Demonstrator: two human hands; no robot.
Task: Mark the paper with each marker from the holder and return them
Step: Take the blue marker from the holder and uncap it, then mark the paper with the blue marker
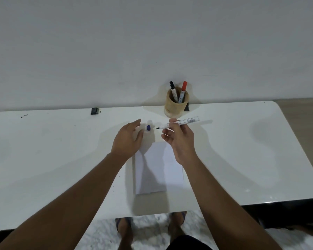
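A white table (242, 159) with rounded corners stands against a pale wall. A sheet of white paper (157, 170) lies flat just below the right hand (181, 141), which grips an uncapped marker. A blue cap (148, 127) lies beside the marker's tip. A wooden holder (176, 107) stands just beyond the grip, at the table's far edge.

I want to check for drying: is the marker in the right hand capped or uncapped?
Uncapped: the marker shows its bare dark tip, and the blue cap lies apart on the table.
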